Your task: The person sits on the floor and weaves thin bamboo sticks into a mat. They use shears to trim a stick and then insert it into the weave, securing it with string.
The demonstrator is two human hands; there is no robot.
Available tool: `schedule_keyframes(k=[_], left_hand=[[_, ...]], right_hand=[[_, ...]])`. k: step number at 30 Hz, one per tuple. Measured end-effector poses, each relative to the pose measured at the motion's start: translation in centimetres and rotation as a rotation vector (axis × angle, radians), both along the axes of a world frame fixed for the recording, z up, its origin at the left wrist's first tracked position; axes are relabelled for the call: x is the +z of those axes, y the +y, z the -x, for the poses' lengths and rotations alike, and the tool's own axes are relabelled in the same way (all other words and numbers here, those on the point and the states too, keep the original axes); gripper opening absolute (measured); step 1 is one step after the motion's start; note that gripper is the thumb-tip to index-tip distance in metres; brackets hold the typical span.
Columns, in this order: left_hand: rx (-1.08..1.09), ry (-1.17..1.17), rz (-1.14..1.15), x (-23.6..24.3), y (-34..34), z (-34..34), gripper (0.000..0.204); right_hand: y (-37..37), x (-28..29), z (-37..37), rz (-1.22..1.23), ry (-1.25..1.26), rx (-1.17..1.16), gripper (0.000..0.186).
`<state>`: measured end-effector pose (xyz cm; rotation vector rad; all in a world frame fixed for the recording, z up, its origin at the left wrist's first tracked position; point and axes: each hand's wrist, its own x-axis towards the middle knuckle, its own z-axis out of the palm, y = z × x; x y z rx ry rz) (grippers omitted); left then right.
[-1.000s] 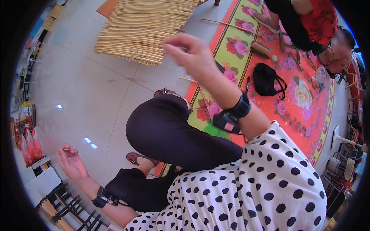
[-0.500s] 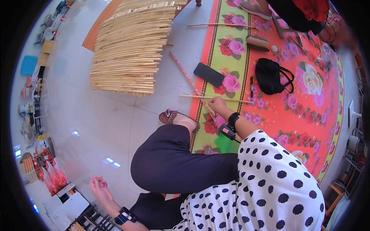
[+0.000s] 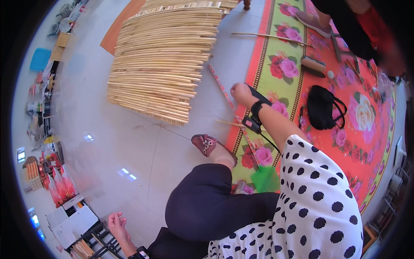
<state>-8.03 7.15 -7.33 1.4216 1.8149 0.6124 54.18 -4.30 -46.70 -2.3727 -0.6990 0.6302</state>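
Observation:
My right hand (image 3: 241, 93) is closed over the near end of a dark phone (image 3: 261, 96), beside the slatted bundle of pale sticks (image 3: 157, 64); what its fingers hold, if anything, is hidden. Below it, fine pale strands, a thin stick (image 3: 226, 123) and a flowered strip (image 3: 220, 86) cross at the mat's edge. My left hand (image 3: 117, 224) is raised at the lower left, fingers curled, over the tiled floor; anything in them is too small to make out.
An orange board (image 3: 114, 34) lies beyond the bundle. The floral mat (image 3: 284, 129) carries a black bag (image 3: 319, 110), a brush-like object (image 3: 312, 64) and loose sticks. Another person's leg and shoe (image 3: 312, 23) are at upper right. Assorted goods (image 3: 60, 183) line the left side.
My right hand has moved from the crossed stick up to the phone, staying closed. My left hand sits lower in the picture. The view has shifted.

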Motion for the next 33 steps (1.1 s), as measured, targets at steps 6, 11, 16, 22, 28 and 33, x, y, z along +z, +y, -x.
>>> schedule_keyframes(k=[6, 11, 16, 22, 28, 33], left_hand=[[-0.002, 0.081, 0.082, -1.9, 0.8, 0.7, 0.010], [0.033, 0.074, 0.138, -3.7, -0.3, 0.6, 0.011], [-0.016, 0.142, 0.177, -4.3, -1.4, 1.0, 0.011], [-0.059, 0.203, 0.153, -2.7, -6.1, 1.8, 0.011], [-0.086, 0.246, 0.105, -1.0, -5.7, 1.9, 0.013], [-0.371, 0.211, 0.040, -0.7, 3.5, -1.2, 0.013]], right_hand=[[9.9, 3.7, -5.3, 0.172, -0.017, 0.073, 0.027], [12.2, 6.5, -5.4, 0.218, -0.119, 0.135, 0.027], [12.2, 2.2, -6.6, 0.183, -0.156, 0.240, 0.046], [11.2, 3.6, -3.6, 0.239, -0.241, 0.327, 0.035], [6.0, 2.3, 1.1, 0.209, -0.048, 0.296, 0.029], [4.0, 6.1, 0.7, 0.190, -0.133, 0.434, 0.031]])
